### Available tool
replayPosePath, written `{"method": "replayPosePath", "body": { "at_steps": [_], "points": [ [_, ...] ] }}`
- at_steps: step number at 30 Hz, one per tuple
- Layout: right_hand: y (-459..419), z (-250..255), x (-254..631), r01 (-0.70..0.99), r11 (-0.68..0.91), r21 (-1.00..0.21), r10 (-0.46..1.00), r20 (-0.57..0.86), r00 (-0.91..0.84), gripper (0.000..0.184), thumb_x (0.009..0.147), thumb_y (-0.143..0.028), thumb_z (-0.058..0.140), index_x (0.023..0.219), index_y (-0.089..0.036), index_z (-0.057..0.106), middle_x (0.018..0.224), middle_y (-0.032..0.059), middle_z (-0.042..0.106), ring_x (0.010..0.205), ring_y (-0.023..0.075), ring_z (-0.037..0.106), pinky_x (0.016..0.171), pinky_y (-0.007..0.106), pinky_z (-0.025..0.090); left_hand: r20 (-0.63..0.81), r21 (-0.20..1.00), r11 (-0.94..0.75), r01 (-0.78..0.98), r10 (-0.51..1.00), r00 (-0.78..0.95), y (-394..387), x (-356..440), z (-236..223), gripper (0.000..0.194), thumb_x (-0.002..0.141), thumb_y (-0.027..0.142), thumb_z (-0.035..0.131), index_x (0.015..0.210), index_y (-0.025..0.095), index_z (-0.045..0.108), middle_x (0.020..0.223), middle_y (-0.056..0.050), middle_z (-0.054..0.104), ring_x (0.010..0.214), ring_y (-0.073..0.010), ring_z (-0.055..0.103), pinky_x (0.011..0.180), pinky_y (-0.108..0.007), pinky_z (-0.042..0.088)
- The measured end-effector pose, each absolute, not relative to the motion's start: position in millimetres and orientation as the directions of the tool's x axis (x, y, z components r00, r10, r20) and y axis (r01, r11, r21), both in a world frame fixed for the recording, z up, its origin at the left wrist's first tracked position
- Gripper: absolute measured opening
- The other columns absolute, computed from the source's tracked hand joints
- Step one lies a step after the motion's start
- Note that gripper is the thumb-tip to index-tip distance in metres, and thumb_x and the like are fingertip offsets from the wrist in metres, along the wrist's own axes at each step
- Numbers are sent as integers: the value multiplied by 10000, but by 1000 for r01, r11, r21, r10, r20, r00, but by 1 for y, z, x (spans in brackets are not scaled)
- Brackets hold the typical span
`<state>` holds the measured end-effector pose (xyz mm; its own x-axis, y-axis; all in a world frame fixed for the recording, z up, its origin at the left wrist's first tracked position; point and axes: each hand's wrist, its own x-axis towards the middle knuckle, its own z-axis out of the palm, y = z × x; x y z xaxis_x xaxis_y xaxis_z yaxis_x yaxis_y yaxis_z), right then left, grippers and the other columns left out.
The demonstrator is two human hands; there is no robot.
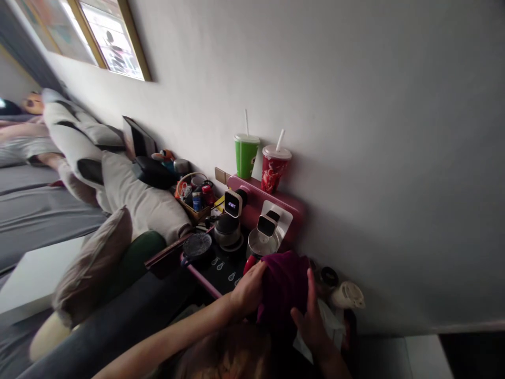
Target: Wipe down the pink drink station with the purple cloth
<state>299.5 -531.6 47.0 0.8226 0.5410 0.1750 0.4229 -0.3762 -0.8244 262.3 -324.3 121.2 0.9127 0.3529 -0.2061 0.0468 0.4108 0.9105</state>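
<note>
Both my hands are on a bundled purple cloth (284, 284) at the near end of a crowded bedside surface. My left hand (249, 290) grips the cloth's left side with curled fingers. On the cloth's right side my right hand (310, 318) presses with its fingers stretched up along the fabric. Just beyond the cloth stand two small white-and-black cube devices (232, 203) on round bases, one with a glass bowl (262, 243) below it. White paper or cloth (329, 326) lies under my right hand.
A pink box (276, 202) against the wall carries a green cup (246, 155) and a red cup (274, 167), both with straws. A basket of small items (195, 197), pillows (140, 197), a black pouch (152, 171) and a white bottle (347, 295) lie around.
</note>
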Motion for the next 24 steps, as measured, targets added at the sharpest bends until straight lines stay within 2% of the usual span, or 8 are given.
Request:
{"method": "replayPosePath", "body": {
  "at_steps": [2, 4, 8, 12, 15, 17, 19, 24],
  "points": [
    [-522, 37, 294, 467, -397, -790, 566, 189, 802, 1219, 807, -586, 760, 1661, -545, -109, 1856, -48, -64, 1697, 418, 71, 1348, 648, 255, -261, 798, 592, 109, 176, 949, -331, 259, 123, 559, 821, 740, 718, 952, 200, 774, 811, -118, 768, 913, -333, 782, 831, -463, 644],
    [-505, 31, 291, 456, -384, -803, 540, 206, 816, 1223, 781, -589, 796, 1659, -549, -55, 1855, -27, -4, 1671, 466, 187, 1305, 672, 347, -236, 722, 675, 152, 34, 971, -330, 253, 124, 590, 788, 740, 778, 1032, 203, 786, 883, -125, 792, 1043, -359, 782, 954, -491, 629],
    [-484, 45, 303, 476, -293, -829, 464, 312, 829, 676, 1017, -492, 559, 1638, -445, 295, 1709, 51, 451, 1558, 395, 466, 1244, 651, 459, -64, 864, 499, 72, -33, 997, -295, 238, 126, 636, 784, 620, 882, 1280, 244, 752, 1147, -112, 803, 1274, -338, 711, 1122, -487, 553],
    [-491, 110, 344, 635, -323, -702, 343, 539, 769, 567, 1037, -408, 589, 1581, -298, 471, 1613, 129, 548, 1499, 348, 529, 1266, 622, 429, 54, 946, 322, -28, -72, 996, -237, 228, 122, 569, 844, 578, 851, 1280, 231, 738, 1183, -128, 793, 1078, -268, 759, 1014, -421, 580],
    [-473, 169, 386, 784, -356, -508, 401, 675, 619, 564, 1032, -355, 594, 1585, -314, 493, 1696, 89, 456, 1606, 332, 388, 1313, 614, 355, 29, 947, 317, -48, 64, 998, -200, 225, 105, 527, 825, 623, 844, 1149, 213, 774, 1057, -113, 797, 906, -226, 741, 897, -371, 579],
    [-444, 190, 416, 877, -306, -370, 620, 621, 479, 583, 1020, -330, 601, 1595, -336, 507, 1741, 56, 408, 1666, 324, 268, 1354, 620, 257, -26, 948, 319, -16, 126, 992, -182, 221, 88, 525, 799, 660, 846, 1065, 209, 802, 982, -108, 791, 863, -226, 718, 848, -358, 567],
    [-415, 192, 443, 906, -262, -332, 810, 436, 393, 603, 1004, -353, 615, 1600, -323, 528, 1744, 65, 415, 1667, 313, 266, 1360, 615, 240, -88, 940, 340, 30, 157, 984, -166, 214, 67, 548, 765, 699, 850, 1015, 212, 823, 942, -112, 788, 836, -233, 703, 823, -361, 557],
    [-389, 175, 478, 890, -303, -341, 905, 189, 381, 573, 1038, -454, 566, 1584, -280, 579, 1678, 110, 522, 1627, 302, 358, 1326, 581, 335, -222, 905, 414, 96, 268, 938, -133, 196, 19, 600, 615, 758, 902, 904, 233, 859, 871, -117, 799, 767, -250, 698, 767, -399, 570]
  ]
}}
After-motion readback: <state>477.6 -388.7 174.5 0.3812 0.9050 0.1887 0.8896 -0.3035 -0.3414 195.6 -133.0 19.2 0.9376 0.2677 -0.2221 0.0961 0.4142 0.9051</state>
